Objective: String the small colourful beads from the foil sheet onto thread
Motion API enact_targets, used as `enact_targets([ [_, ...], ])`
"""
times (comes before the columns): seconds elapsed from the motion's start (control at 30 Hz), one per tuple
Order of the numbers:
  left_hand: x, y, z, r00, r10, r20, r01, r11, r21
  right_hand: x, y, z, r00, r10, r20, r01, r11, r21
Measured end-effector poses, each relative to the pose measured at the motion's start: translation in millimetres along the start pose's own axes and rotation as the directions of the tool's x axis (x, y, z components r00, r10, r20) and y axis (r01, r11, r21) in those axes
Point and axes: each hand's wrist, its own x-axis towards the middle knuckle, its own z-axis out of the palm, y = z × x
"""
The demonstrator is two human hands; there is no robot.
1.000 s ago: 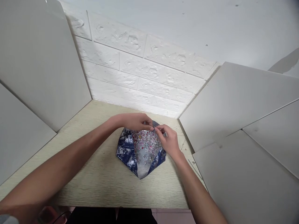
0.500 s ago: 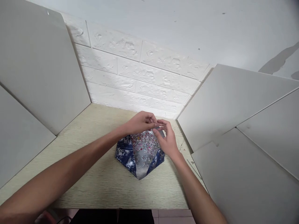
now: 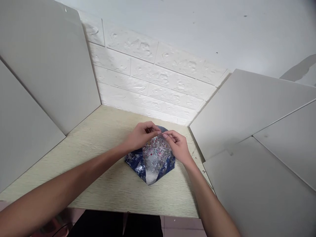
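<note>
On the table lies a blue and silver patterned bag (image 3: 140, 167) with a see-through middle panel. Many small coloured beads or sequins (image 3: 156, 153) show through that panel. My left hand (image 3: 143, 135) is closed in a pinch at the bag's upper edge, thumb and fingertips together. Close against it, my right hand (image 3: 177, 144) pinches the same edge from the right. The fingertips of both hands nearly touch. A bluish part of the bag shows just beyond them, and whether its mouth is parted cannot be made out.
The pale wood-grain table (image 3: 111, 187) ends at a white brick-pattern wall (image 3: 148, 77). Grey panels stand at the left (image 3: 49, 65) and right (image 3: 247, 108). A small metal bit (image 3: 203, 171) lies by the right panel. Dark-clothed legs (image 3: 103, 223) show below the front edge.
My hands have come closer together and now pinch at the bag's upper edge; the right fingers have curled in. The view has shifted slightly.
</note>
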Motion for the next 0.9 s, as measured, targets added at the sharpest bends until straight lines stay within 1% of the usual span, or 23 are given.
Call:
enact_targets([
  [0.13, -7, -1, 6.7, 0.999, 0.004, 0.037, -0.003, 1.000, -0.020, -2, 1, 2, 1.000, 0.023, -0.019, -0.022, 1.000, 0.001],
  [0.27, -11, -2, 6.5, 0.999, 0.028, 0.019, -0.028, 1.000, -0.011, -3, -2, 2, 0.999, 0.030, -0.020, -0.031, 0.999, -0.018],
  [0.3, -12, -2, 4.8, 0.999, 0.024, 0.034, -0.024, 1.000, 0.019, -3, -3, 2, 0.999, 0.032, -0.022, -0.033, 0.999, -0.038],
  [0.33, -13, -1, 2.8, 0.997, 0.018, 0.074, -0.024, 0.997, 0.074, -3, -3, 2, 0.999, 0.035, -0.022, -0.036, 0.997, -0.061],
  [0.37, -15, -1, 0.6, 0.990, 0.009, 0.140, -0.032, 0.987, 0.159, -3, -4, 2, 0.999, 0.037, -0.019, -0.039, 0.996, -0.084],
  [0.4, -17, -1, -1.3, 0.976, -0.003, 0.220, -0.057, 0.961, 0.269, -3, -4, 1, 0.999, 0.039, -0.013, -0.040, 0.994, -0.104],
  [0.43, -20, -1, -2.8, 0.951, -0.020, 0.307, -0.106, 0.916, 0.388, -3, -4, 1, 0.999, 0.040, -0.007, -0.041, 0.992, -0.120],
  [0.47, -23, -1, -3.5, 0.922, -0.041, 0.384, -0.170, 0.850, 0.498, -3, -3, 2, 0.999, 0.038, -0.001, -0.038, 0.990, -0.136],
  [0.5, -25, -2, -3.3, 0.896, -0.053, 0.441, -0.241, 0.777, 0.581, -3, -2, 2, 0.999, 0.032, 0.001, -0.031, 0.988, -0.153],
  [0.57, -29, -5, -0.6, 0.849, -0.061, 0.525, -0.363, 0.654, 0.663, -4, 2, 3, 1.000, 0.008, -0.003, -0.008, 0.981, -0.193],
  [0.63, -32, -9, 4.2, 0.826, -0.053, 0.561, -0.431, 0.583, 0.689, -6, 5, 3, 1.000, -0.018, -0.002, 0.017, 0.970, -0.242],
  [0.7, -33, -14, 9.5, 0.833, -0.042, 0.552, -0.442, 0.551, 0.708, -8, 7, 2, 1.000, -0.029, 0.007, 0.030, 0.958, -0.286],
  [0.8, -34, -22, 16.9, 0.851, -0.016, 0.526, -0.433, 0.546, 0.717, -12, 10, -1, 0.999, -0.032, 0.014, 0.035, 0.940, -0.339],
  [0.9, -35, -29, 22.4, 0.845, 0.016, 0.534, -0.450, 0.560, 0.695, -13, 12, -3, 0.999, -0.047, 0.020, 0.051, 0.918, -0.394],
])
